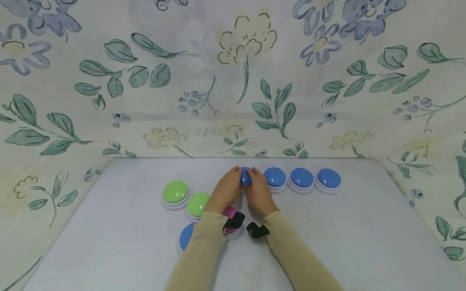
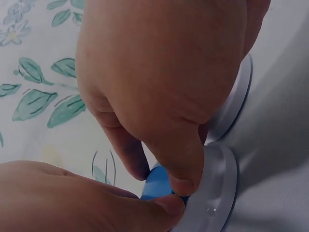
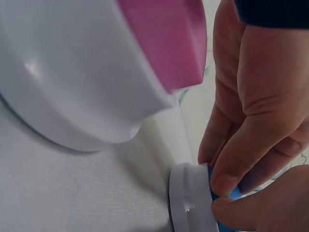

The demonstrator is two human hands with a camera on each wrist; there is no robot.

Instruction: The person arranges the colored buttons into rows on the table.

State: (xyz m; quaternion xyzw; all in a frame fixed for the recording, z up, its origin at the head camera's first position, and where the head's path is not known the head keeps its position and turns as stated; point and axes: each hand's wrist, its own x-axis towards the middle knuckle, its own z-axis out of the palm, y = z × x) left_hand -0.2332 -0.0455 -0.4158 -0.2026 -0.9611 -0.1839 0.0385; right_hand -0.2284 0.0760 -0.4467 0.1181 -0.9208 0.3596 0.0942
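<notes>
As hands (image 1: 225,190) (image 1: 260,194) pinch, blue button (image 1: 245,177) — between them

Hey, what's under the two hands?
A blue dome on a white base. The left hand and right hand cover much of the dome, so its full outline can't be seen.

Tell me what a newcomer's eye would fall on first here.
Likely the left hand and right hand, both holding one blue button near the far edge of the white table. Next, three blue buttons in a row to its right and two bright green buttons to its left. Behind them rises a flowered backdrop.
</notes>
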